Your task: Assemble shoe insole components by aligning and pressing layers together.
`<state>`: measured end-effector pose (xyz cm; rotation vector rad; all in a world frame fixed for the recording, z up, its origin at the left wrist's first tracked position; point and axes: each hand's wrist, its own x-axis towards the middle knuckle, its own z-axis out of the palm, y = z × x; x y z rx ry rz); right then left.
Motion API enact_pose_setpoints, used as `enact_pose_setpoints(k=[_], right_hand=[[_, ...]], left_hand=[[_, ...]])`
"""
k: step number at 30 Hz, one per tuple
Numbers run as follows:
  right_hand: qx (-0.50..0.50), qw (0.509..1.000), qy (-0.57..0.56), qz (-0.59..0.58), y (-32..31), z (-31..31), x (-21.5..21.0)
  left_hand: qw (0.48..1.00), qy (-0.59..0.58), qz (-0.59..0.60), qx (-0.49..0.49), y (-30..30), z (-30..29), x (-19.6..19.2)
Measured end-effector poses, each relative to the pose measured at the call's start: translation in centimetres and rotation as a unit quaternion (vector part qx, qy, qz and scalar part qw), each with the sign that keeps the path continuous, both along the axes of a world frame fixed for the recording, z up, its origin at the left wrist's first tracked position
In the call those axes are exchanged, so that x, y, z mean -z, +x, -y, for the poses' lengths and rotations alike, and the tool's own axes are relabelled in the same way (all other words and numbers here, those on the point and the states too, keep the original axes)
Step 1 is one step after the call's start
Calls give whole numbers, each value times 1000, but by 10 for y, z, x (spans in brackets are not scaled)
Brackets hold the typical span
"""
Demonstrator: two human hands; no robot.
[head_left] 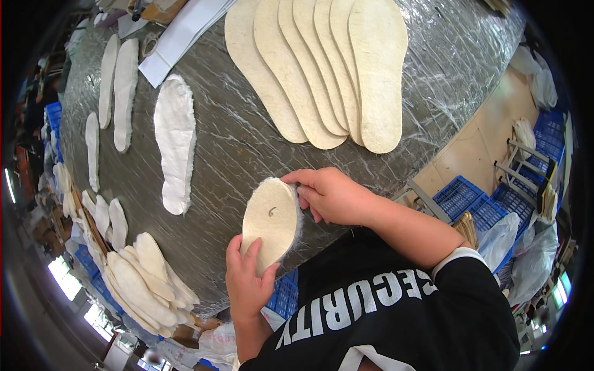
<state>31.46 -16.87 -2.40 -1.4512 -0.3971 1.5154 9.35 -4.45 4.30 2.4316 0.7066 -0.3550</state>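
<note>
Item: cream fleece-edged insole [270,222], held flat side up over the near edge of the grey worktable [247,148], left hand [247,284] gripping its heel, right hand [331,195] pinching its toe rim, apparently to steady it for inspection; fanned insole stack [322,68] beyond.

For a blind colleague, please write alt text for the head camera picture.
Two bare hands hold a cream insole with a fuzzy edge at the near edge of a grey table: the left hand grips its lower end, the right hand its top. Farther back lie a fan of cream insoles and a white fleecy insole.
</note>
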Motion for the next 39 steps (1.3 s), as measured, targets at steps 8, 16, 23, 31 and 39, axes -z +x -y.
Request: enact_pose_setpoints(k=[8, 16, 23, 31, 39], right_hand=[[21, 998, -29, 58, -7, -8, -6], [48, 971, 3, 233, -20, -10, 5], [-14, 970, -13, 242, -4, -15, -10], [-79, 966, -67, 236, 2, -35, -22], [-43, 953, -73, 292, -8, -28, -18]], left_hand=[[1000, 17, 7, -1, -1, 1, 4], [999, 14, 31, -21, -2, 5, 7], [998, -3, 58, -33, -9, 2, 12], [996, -33, 87, 5, -17, -6, 15], [989, -96, 109, -25, -16, -16, 20]])
